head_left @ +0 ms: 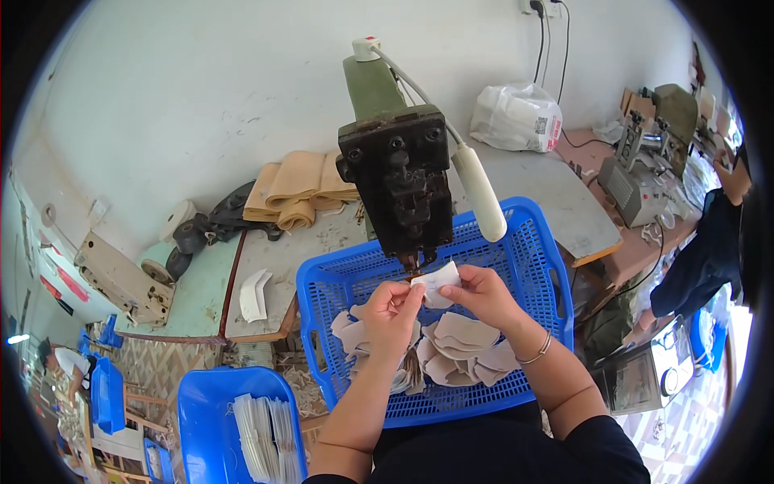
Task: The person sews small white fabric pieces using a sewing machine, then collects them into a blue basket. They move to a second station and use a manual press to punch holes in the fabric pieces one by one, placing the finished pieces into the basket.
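Between my two hands is a small white cut piece (436,284), flat and roughly rectangular, just below the head of a dark press machine (399,181). My left hand (390,310) pinches its left edge between thumb and fingers. On its right side, my right hand (486,294) grips it with the thumb on top. Whether it is cloth or leather I cannot tell. Under my hands sits a blue plastic basket (310,278) with slotted walls. Stacks of cream cut pieces (463,332) lie in it, partly hidden by my left forearm.
A blue tub (197,387) with bundled white strips stands at lower left. Tan rolled sheets (302,185) and a folded white piece (255,295) lie on the table at left. A white lamp or handle (481,194) hangs beside the press. Another person's arm (685,270) is at far right.
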The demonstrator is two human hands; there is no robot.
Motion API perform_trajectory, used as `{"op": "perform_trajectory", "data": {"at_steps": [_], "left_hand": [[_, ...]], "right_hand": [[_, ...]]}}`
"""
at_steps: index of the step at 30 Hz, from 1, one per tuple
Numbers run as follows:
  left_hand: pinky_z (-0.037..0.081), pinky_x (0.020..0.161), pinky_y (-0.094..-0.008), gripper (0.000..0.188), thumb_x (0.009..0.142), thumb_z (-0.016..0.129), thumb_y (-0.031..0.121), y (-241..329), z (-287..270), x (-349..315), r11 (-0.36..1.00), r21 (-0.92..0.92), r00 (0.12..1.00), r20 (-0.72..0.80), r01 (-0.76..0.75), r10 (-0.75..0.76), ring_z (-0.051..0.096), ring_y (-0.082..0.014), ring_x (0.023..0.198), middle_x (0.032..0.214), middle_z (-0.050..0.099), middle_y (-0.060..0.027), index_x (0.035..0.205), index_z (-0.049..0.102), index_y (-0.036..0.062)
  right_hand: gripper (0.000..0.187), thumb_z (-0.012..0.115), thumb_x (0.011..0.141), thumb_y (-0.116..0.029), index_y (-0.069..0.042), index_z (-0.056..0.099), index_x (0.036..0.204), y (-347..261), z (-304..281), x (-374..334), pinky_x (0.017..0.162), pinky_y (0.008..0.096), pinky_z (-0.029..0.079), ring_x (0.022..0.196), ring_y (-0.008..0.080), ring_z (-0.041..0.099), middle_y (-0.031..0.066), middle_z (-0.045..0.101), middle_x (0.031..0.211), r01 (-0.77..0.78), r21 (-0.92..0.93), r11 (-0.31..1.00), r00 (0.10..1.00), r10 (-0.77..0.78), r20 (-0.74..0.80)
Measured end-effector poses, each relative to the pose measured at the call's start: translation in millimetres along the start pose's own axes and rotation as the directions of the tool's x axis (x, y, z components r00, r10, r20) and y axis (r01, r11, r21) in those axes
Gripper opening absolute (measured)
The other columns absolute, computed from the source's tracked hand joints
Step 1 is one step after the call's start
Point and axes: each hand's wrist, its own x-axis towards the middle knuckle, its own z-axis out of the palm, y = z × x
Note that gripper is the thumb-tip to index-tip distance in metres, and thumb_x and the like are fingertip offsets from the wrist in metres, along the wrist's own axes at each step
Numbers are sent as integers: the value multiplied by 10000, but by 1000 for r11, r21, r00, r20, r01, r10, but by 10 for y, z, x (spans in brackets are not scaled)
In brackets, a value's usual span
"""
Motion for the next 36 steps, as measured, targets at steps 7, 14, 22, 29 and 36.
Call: {"op": "perform_trajectory", "data": {"at_steps": [7,14,22,29,36], "left_hand": [[465,595,-195,119,808,626,43,-10,21,26,998,-22,997,-51,64,-65,586,-79,637,723,619,-72,745,528,15],[533,623,-262,129,806,631,74,-25,28,35,979,-132,986,-33,157,-163,604,-124,636,723,609,-80,744,534,15],[539,597,-272,116,796,635,75,-23,-29,36,962,-207,980,-50,178,-193,608,-143,623,713,603,-73,745,542,26],[502,631,-250,98,799,638,77,-2,-207,55,974,-163,985,-51,155,-165,588,-126,654,744,607,-67,786,558,21],[454,721,-260,171,809,627,105,-321,-496,-214,979,200,991,132,-36,9,567,-137,817,900,610,-70,946,583,11]], "right_hand": [[205,658,796,-142,19,608,912,-86,-14,64,569,204,414,637,38,486,0,582,728,-49,16,999,999,49,-17],[216,652,798,-131,36,600,925,-216,-31,58,631,221,464,706,74,563,44,622,790,-116,74,991,993,116,-3],[218,648,800,-122,41,594,933,-252,42,65,637,225,467,710,83,575,59,630,795,-135,120,984,991,135,7],[191,659,795,-128,25,589,886,-178,205,34,628,217,459,695,78,571,58,631,776,-155,139,978,987,160,-30],[198,688,751,-104,1,604,896,113,441,-129,688,244,457,782,113,575,62,621,859,32,94,995,998,-26,-63]]}}
